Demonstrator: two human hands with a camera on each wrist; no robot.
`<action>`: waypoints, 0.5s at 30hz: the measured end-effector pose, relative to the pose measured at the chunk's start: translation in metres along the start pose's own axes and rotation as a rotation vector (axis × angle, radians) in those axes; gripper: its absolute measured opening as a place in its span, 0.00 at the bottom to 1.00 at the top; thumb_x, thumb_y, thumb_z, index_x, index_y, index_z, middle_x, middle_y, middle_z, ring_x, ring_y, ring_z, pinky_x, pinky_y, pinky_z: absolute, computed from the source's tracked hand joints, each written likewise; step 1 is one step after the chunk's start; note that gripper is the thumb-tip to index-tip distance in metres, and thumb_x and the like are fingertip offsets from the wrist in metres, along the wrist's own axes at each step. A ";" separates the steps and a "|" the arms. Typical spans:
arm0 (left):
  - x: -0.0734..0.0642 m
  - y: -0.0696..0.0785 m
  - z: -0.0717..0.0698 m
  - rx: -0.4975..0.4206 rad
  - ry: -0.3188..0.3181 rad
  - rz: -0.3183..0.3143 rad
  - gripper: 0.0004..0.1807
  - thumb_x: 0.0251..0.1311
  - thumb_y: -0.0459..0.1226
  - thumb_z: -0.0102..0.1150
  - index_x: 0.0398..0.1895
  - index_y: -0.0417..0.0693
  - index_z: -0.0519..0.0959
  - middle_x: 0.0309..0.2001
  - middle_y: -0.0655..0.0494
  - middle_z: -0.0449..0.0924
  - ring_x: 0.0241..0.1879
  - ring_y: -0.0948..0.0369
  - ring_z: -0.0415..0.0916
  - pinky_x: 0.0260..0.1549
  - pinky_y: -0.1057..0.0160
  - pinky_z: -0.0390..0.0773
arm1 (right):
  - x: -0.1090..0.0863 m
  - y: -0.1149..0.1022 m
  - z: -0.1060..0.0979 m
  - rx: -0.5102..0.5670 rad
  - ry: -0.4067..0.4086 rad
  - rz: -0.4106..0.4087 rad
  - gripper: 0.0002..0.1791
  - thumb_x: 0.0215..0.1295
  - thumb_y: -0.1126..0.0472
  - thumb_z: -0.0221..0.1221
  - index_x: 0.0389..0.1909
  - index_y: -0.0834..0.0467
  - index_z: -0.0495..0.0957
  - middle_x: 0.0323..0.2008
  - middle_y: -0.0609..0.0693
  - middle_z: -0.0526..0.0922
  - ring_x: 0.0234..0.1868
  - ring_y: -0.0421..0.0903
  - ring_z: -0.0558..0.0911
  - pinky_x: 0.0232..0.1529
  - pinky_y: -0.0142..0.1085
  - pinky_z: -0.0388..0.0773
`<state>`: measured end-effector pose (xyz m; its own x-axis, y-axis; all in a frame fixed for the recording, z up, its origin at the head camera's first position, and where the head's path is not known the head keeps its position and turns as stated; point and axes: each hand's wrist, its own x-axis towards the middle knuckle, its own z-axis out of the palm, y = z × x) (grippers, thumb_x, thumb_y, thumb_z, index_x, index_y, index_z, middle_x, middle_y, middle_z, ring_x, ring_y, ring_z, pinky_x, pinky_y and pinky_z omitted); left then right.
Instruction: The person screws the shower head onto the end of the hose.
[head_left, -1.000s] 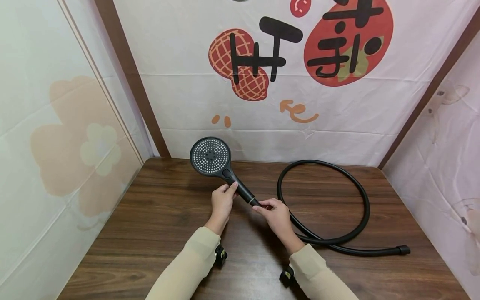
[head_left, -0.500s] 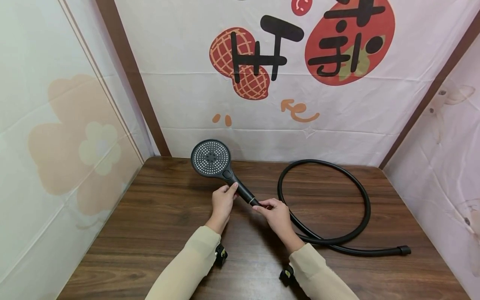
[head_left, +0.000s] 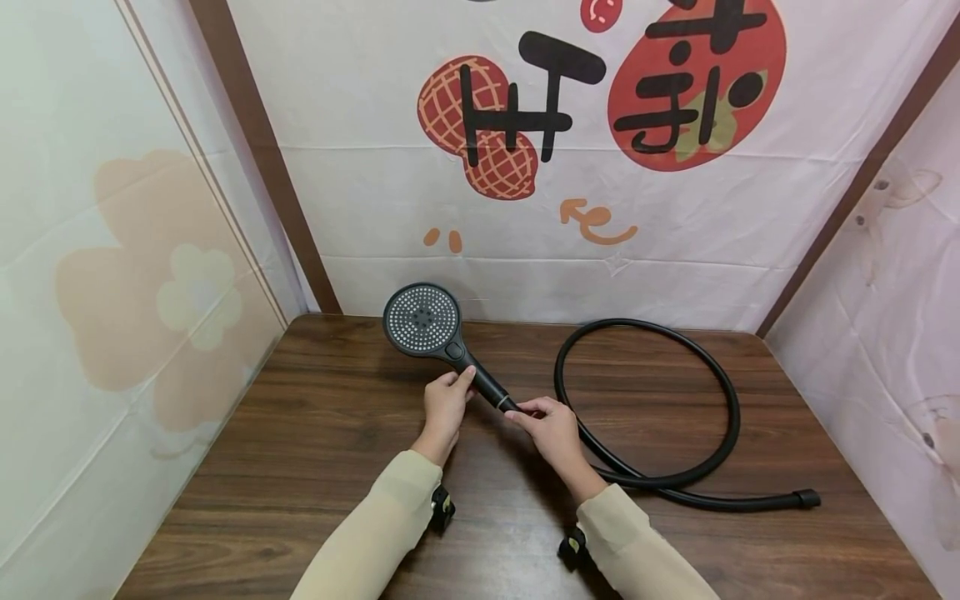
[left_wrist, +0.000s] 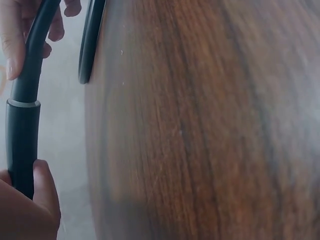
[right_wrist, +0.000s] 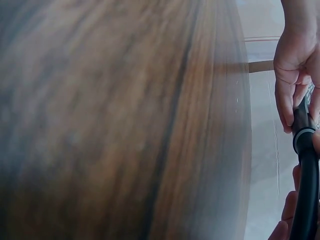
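A black shower head (head_left: 422, 319) with a round, pale-dotted face is held tilted above the table, its face toward me. My left hand (head_left: 446, 408) grips its handle (head_left: 487, 385), thumb along the upper side. At the handle's lower end my right hand (head_left: 551, 429) pinches the end of the black shower hose (head_left: 733, 417). In the left wrist view, a thin light ring (left_wrist: 23, 103) marks where handle and hose end meet. The right wrist view shows the hose (right_wrist: 306, 195) curving away from that joint. How tightly the two are joined I cannot tell.
The hose lies in a big loop on the right of the brown wooden table (head_left: 300, 467). Its other end (head_left: 807, 499) points toward the right edge. A white printed cloth (head_left: 360, 200) hangs behind the table, with more cloth at both sides.
The shower head has dipped slightly, its round face a little lower than before. Both hands keep their places on the handle and the hose end.
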<state>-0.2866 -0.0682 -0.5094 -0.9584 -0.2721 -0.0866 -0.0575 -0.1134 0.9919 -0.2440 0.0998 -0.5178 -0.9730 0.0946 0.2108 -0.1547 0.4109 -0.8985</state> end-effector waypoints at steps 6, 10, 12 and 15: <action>0.000 -0.002 0.001 0.000 0.017 -0.024 0.19 0.66 0.41 0.63 0.47 0.31 0.83 0.48 0.42 0.82 0.39 0.61 0.83 0.46 0.61 0.83 | -0.001 0.000 -0.001 -0.009 -0.018 0.023 0.10 0.52 0.57 0.75 0.33 0.59 0.89 0.28 0.50 0.84 0.26 0.39 0.74 0.25 0.28 0.71; -0.001 -0.002 0.002 0.008 0.020 -0.025 0.20 0.66 0.42 0.63 0.47 0.31 0.83 0.49 0.41 0.81 0.39 0.61 0.83 0.46 0.63 0.83 | -0.001 0.001 -0.001 -0.007 -0.013 0.018 0.10 0.52 0.57 0.75 0.33 0.58 0.89 0.29 0.51 0.84 0.27 0.40 0.75 0.26 0.28 0.71; -0.001 -0.002 0.002 0.018 0.020 -0.028 0.20 0.66 0.43 0.63 0.47 0.31 0.83 0.49 0.42 0.81 0.39 0.61 0.83 0.46 0.63 0.83 | -0.001 0.001 -0.001 -0.011 -0.009 0.009 0.10 0.52 0.57 0.75 0.33 0.59 0.89 0.29 0.52 0.85 0.27 0.40 0.75 0.26 0.28 0.71; -0.001 -0.003 0.002 0.019 0.025 -0.030 0.20 0.66 0.42 0.63 0.48 0.30 0.83 0.49 0.42 0.81 0.40 0.61 0.83 0.47 0.62 0.83 | 0.000 0.003 -0.001 -0.014 -0.013 0.007 0.11 0.52 0.57 0.75 0.33 0.59 0.89 0.29 0.52 0.85 0.27 0.40 0.74 0.25 0.28 0.71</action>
<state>-0.2859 -0.0651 -0.5120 -0.9488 -0.2928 -0.1186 -0.0919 -0.1033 0.9904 -0.2439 0.1017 -0.5201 -0.9762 0.0859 0.1991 -0.1452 0.4230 -0.8944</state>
